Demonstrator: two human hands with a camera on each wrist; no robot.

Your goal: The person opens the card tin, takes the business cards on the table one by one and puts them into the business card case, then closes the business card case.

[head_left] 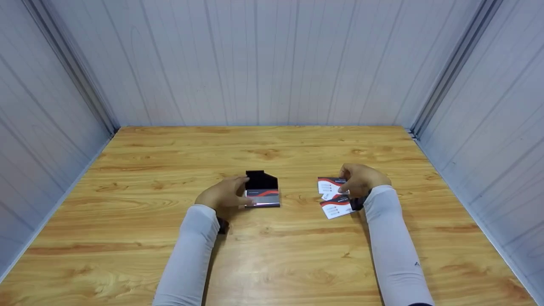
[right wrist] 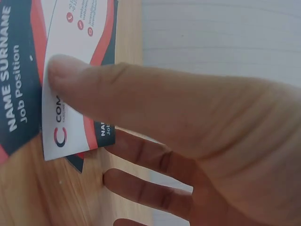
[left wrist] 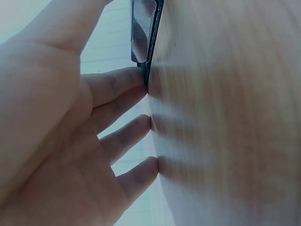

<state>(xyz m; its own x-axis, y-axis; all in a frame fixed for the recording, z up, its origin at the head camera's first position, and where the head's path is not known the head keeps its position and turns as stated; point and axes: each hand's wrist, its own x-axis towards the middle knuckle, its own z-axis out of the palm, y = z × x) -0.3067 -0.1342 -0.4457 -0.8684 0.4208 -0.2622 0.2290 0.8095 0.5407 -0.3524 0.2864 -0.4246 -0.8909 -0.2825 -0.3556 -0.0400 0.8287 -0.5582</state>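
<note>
An open business card case (head_left: 262, 199) lies on the table in the head view, its black lid (head_left: 259, 180) raised at the back. Cards with a red and dark band show inside. My left hand (head_left: 223, 193) steadies the case from the left, thumb on the front edge and index finger by the lid. In the left wrist view, fingertips (left wrist: 141, 77) touch the end of the case (left wrist: 143, 33). My right hand (head_left: 364, 180) pinches a white business card (right wrist: 70, 113), thumb across its face, the other fingers at its far edge. Another business card (head_left: 335, 209) lies nearer me, partly overlapped.
The wood-grain table (head_left: 263, 255) carries both the case and the loose cards, with a gap of bare wood between them. Pale panelled walls (head_left: 272, 63) enclose the back and both sides. Light sleeves cover both forearms.
</note>
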